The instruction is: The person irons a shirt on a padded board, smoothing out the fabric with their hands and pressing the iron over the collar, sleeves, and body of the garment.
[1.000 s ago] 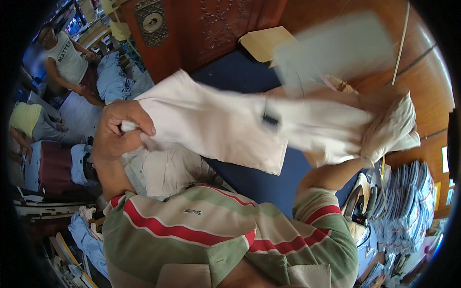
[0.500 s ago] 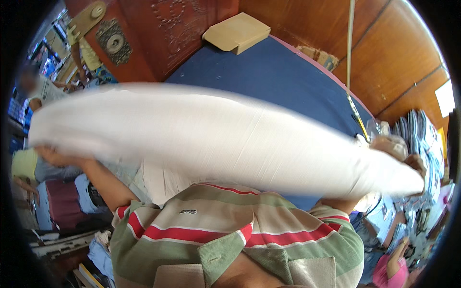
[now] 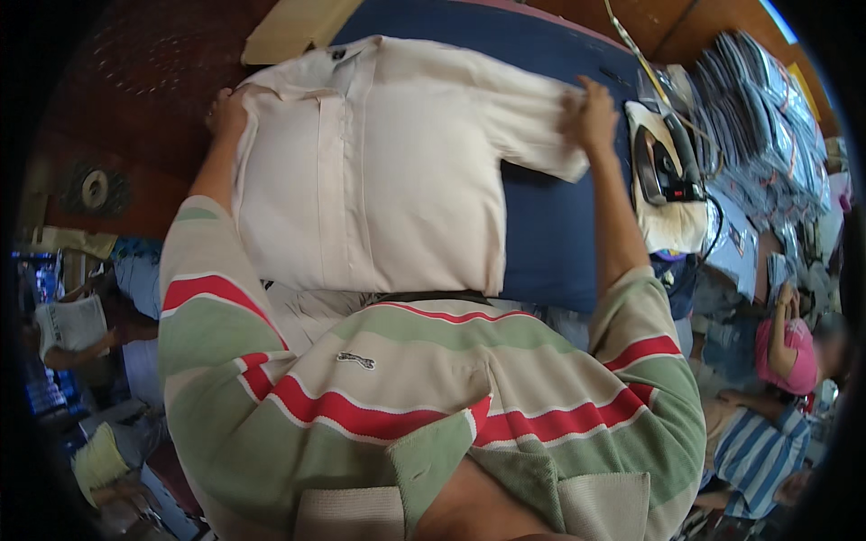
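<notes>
A cream button-front shirt [image 3: 424, 162] lies spread on a blue-covered table [image 3: 546, 234], its collar toward the far side and its front placket running down the middle. At its left edge, near the shoulder, my left hand [image 3: 227, 115] is closed on the fabric; the fingertips are partly hidden. One sleeve stretches out to the right, and my right hand [image 3: 593, 119] is closed on its outer part, the fingers somewhat blurred. The other sleeve is hard to make out.
An iron [image 3: 657, 167] with a cord rests on a pale cloth [image 3: 672, 225] at the table's right. Beyond it rise stacks of bagged, folded garments [image 3: 758, 126]. A cardboard box [image 3: 293, 27] lies at the far left. People work on both sides.
The shirt, held up as a blurred long band across my front, is now spread out on the table. Both hands have moved inward and farther forward, and the iron has come into view.
</notes>
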{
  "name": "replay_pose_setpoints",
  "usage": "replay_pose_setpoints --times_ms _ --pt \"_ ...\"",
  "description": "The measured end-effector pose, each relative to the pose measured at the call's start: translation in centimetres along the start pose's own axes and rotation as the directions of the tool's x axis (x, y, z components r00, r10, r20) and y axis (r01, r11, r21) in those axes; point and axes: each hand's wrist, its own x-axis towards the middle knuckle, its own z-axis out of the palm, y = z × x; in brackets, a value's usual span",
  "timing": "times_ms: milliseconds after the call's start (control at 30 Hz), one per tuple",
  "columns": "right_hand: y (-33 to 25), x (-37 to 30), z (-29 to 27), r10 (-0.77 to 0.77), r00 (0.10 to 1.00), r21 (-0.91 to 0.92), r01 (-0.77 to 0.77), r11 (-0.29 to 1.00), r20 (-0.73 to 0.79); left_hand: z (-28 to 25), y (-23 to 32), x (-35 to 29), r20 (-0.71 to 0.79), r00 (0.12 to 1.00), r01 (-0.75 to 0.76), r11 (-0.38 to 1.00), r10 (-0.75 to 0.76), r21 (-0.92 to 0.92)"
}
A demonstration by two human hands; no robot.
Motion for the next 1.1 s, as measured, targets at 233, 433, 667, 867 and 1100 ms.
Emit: replay_pose_setpoints --times_ms 233,433,667,867,1100 --pt "1.7 -10.0 5.3 -0.295 0.884 0.062 0.293 0.954 0.362 -3.1 27.8 -15.6 -0.246 0.654 -0.711 0.471 0.715 -0.521" --pt "5.7 -7.2 3.9 -0.263 0.815 -0.041 0.331 0.943 0.517 -3.5 29.9 -16.5 0.217 0.399 -0.65 0.441 0.891 -0.619" --pt "8.2 -3.0 3.9 0.044 0.941 0.032 -0.058 0.998 0.334 -4.7 33.3 -9.3 0.222 0.594 -0.446 0.546 0.773 -0.709" --pt "7.6 -2.5 7.5 0.101 0.877 -0.202 -0.005 0.979 0.47 4.9 36.6 0.1 0.21 0.701 -0.619 0.727 0.682 -0.296" --pt "4.4 -7.7 2.6 -0.478 0.761 0.247 0.41 0.878 0.438 2.0 39.0 -7.4 -0.077 0.586 -0.631 0.396 0.806 -0.667"
